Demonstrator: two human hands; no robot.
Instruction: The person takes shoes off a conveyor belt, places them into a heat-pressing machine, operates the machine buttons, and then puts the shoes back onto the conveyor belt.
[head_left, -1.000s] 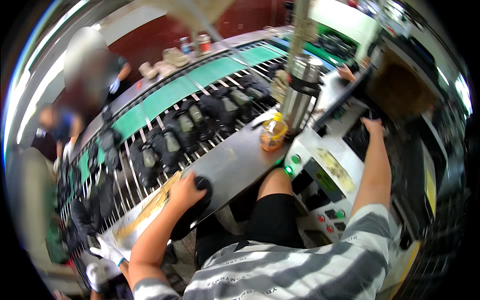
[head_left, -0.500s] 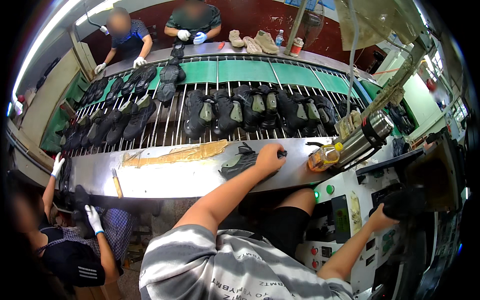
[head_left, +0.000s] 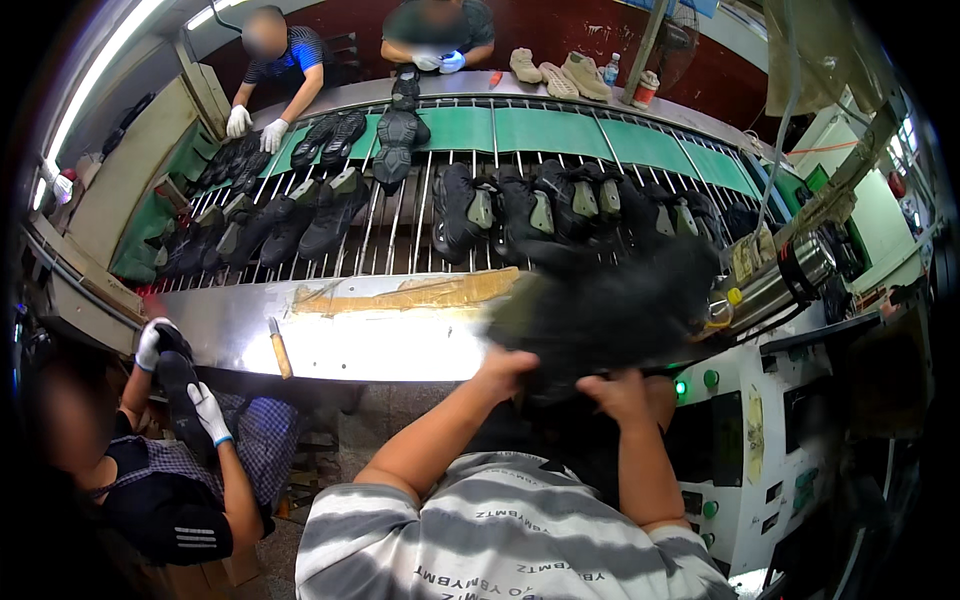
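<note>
In front of me, over the bench's near edge, a black shoe point(head_left: 610, 310) is held up, smeared by motion. My left hand point(head_left: 508, 370) is closed on its near left side, by an olive-green patch. My right hand point(head_left: 618, 394) grips the dark mass from its near right side. Whether this is a single shoe or a pair pressed together, I cannot tell. Beyond it, several black shoes with green linings, such as this shoe point(head_left: 462, 213), stand in a row on the roller conveyor point(head_left: 400, 235).
A yellow-handled knife point(head_left: 280, 350) lies on the metal bench point(head_left: 400, 345). A steel flask point(head_left: 800, 268) stands right, above a machine panel point(head_left: 735, 480). At lower left a co-worker's gloved hand point(head_left: 208, 412) holds a black shoe; two more people work across the conveyor.
My left hand has lifted the shoe off the bench. My right hand has come left from the machine, bringing its dark object in front of me. The view has shifted too.
</note>
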